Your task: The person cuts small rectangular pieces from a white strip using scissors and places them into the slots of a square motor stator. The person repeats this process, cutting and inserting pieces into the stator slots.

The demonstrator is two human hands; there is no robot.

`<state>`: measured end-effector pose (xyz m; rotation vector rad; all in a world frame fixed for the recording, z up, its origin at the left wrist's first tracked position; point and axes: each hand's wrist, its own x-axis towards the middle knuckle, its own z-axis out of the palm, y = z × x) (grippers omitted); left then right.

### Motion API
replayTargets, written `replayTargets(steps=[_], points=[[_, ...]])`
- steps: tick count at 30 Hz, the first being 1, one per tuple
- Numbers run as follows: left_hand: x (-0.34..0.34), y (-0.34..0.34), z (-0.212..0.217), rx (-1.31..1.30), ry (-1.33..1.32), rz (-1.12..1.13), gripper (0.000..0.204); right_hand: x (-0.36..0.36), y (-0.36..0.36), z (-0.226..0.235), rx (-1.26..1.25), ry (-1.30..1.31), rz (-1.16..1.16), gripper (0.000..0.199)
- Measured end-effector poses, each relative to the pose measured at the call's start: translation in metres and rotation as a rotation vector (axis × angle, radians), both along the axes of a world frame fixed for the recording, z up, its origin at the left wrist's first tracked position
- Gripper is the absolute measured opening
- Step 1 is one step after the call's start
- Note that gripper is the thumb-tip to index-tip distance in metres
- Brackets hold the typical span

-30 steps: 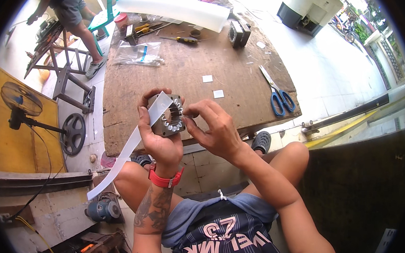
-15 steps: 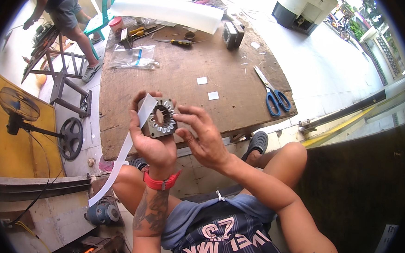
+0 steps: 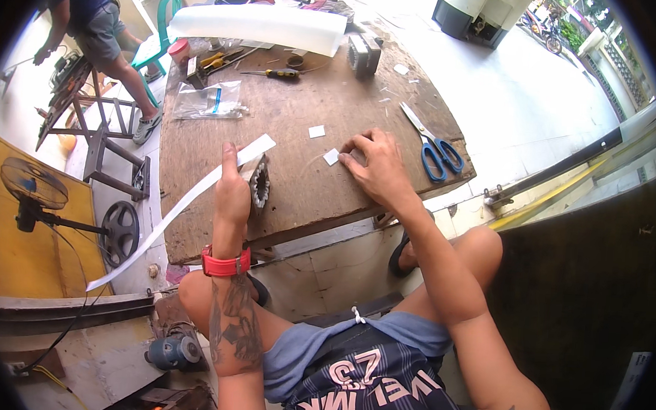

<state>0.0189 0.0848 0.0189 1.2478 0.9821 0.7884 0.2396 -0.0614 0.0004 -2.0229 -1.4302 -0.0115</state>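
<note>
My left hand [image 3: 233, 192] is closed around a square metal motor stator [image 3: 259, 183], its toothed round opening turned toward the right. The same hand pins a long white strip [image 3: 182, 202], which looks like insulation paper, under the thumb. One end of the strip sticks out past the stator, and the other trails down to the left. Over the wooden table, my right hand [image 3: 379, 167] has its thumb and fingertips pinched at the edge of a small white paper square [image 3: 331, 157]. Another white square [image 3: 317, 131] lies just beyond it.
Blue-handled scissors [image 3: 438, 155] lie right on the wooden table [image 3: 289, 105]. Farther back are a second metal core [image 3: 363, 55], a screwdriver [image 3: 272, 74], a plastic bag [image 3: 210, 100] and a white rolled sheet [image 3: 256, 26]. A fan [image 3: 32, 183] stands left, near another person [image 3: 102, 26].
My right hand has moved from the stator out to the nearer paper square, which has turned slightly. My left hand has tilted the stator sideways, and the strip has swung with it.
</note>
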Motion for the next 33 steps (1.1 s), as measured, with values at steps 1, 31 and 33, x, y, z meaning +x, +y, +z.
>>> replayTargets(steps=[1, 31, 33], points=[[0.005, 0.001, 0.001, 0.077, 0.091, 0.062, 0.072, -0.002, 0.000, 0.001, -0.009, 0.015, -0.011, 0.026], [0.012, -0.073, 0.026, -0.087, -0.757, 0.213, 0.055, -0.059, -0.006, 0.035, 0.457, -0.011, 0.352, 0.031], [0.010, -0.076, 0.028, -0.059, -0.748, 0.190, 0.054, -0.063, -0.005, 0.035, 0.454, -0.017, 0.357, 0.029]])
